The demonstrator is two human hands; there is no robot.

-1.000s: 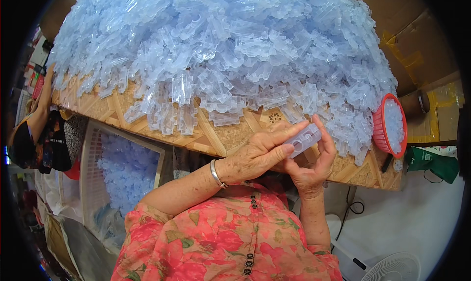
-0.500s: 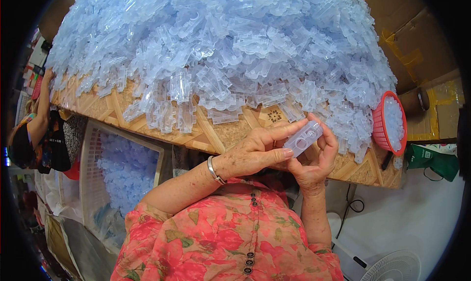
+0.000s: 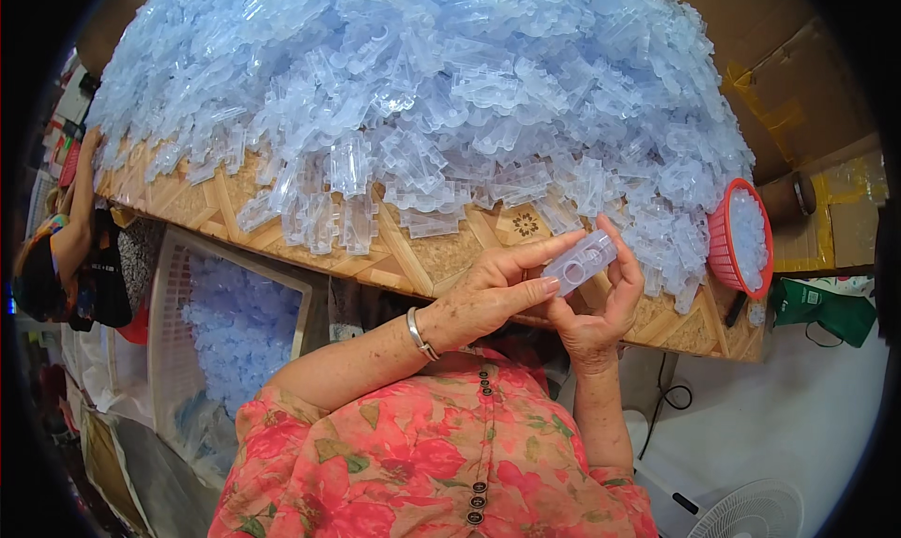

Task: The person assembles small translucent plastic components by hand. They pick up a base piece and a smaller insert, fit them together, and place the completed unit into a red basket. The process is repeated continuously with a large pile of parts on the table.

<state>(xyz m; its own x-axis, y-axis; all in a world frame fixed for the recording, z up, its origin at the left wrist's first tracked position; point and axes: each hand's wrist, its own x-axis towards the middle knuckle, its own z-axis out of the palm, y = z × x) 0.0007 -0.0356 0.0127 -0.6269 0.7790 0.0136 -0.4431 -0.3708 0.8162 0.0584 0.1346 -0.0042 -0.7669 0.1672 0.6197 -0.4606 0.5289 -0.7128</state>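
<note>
Between my two hands, over the table's front edge, is a clear plastic piece [image 3: 580, 262], long and narrow with round openings along it. My left hand [image 3: 496, 292], with a silver bangle at the wrist, pinches its near end between thumb and fingers. Fingers of my right hand [image 3: 601, 305] curl round its other side, the index finger reaching up past the far end. Just beyond my hands a large heap of similar clear, bluish plastic pieces [image 3: 450, 97] covers most of the wood-patterned table [image 3: 404, 252].
A red basket [image 3: 723, 242] of small translucent parts stands at the table's right end. At left below the table is a white crate [image 3: 169, 322] of bluish plastic pieces. Another person's arm [image 3: 83, 186] reaches the table's far left. A fan [image 3: 751, 512] stands lower right.
My hands and the clear plastic piece keep nearly the same pose and grip. The whole view has shifted very slightly.
</note>
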